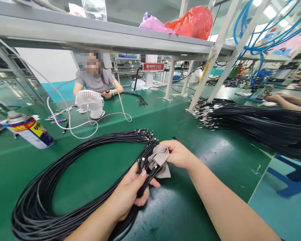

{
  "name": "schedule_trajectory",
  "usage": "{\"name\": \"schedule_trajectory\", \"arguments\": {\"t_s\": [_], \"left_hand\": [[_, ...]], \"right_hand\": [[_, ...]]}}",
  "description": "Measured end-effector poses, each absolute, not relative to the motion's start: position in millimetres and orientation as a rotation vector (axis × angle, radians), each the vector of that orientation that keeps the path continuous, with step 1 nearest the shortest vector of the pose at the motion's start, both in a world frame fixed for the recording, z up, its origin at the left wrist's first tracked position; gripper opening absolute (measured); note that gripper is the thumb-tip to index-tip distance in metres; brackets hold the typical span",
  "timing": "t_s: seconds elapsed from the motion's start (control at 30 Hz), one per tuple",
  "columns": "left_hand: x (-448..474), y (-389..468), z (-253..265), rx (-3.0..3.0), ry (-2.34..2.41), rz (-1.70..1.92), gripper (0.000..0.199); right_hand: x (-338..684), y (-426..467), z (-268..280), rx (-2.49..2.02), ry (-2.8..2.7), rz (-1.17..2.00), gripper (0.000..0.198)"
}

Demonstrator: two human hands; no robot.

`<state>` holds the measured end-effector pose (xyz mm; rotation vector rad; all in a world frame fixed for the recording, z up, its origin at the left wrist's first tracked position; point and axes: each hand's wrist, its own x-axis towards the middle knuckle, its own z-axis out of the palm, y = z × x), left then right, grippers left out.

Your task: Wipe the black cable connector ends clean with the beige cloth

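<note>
My left hand (135,187) is closed around several black cables, their plug ends sticking up past the thumb. A grey cloth (160,154) is pinched in my right hand (177,153) and drapes over some of those plug ends. Behind my left hand a long bundle of black cables (37,187) loops across the green table (90,180). The bundle's other connector ends (142,134) lie just beyond my hands. My right fingertips are partly hidden by the cloth.
A spray can (31,132) and a small white fan (89,103) with a trailing white cord stand to the left. Another cable pile (253,122) lies at right, by the shelf post (203,80). A person (97,80) sits across the table, holding something dark.
</note>
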<state>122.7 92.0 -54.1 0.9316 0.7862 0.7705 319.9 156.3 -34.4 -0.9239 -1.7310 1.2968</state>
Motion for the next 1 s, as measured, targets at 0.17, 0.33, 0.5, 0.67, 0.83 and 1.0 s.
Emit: {"name": "schedule_trajectory", "arguments": {"t_s": [0.17, 0.33, 0.5, 0.67, 0.83, 1.0], "left_hand": [[122, 94, -56, 0.893, 0.777, 0.769, 0.042], [121, 94, -58, 0.847, 0.670, 0.723, 0.036], [118, 94, -60, 0.852, 0.627, 0.723, 0.028], [118, 94, -58, 0.846, 0.514, 0.671, 0.028], [118, 93, -55, 0.828, 0.536, 0.689, 0.031], [118, 95, -52, 0.795, 0.644, 0.742, 0.032]], "right_hand": [[319, 156, -36, -0.833, -1.742, 1.289, 0.019], [315, 152, -32, -0.789, -1.714, 1.277, 0.023], [312, 146, -22, -0.827, -1.769, 1.154, 0.023], [316, 143, -14, -0.860, -1.844, 1.043, 0.013], [318, 143, -14, -0.922, -2.055, 0.682, 0.022], [320, 150, -24, -0.976, -2.150, 0.354, 0.017]]}}
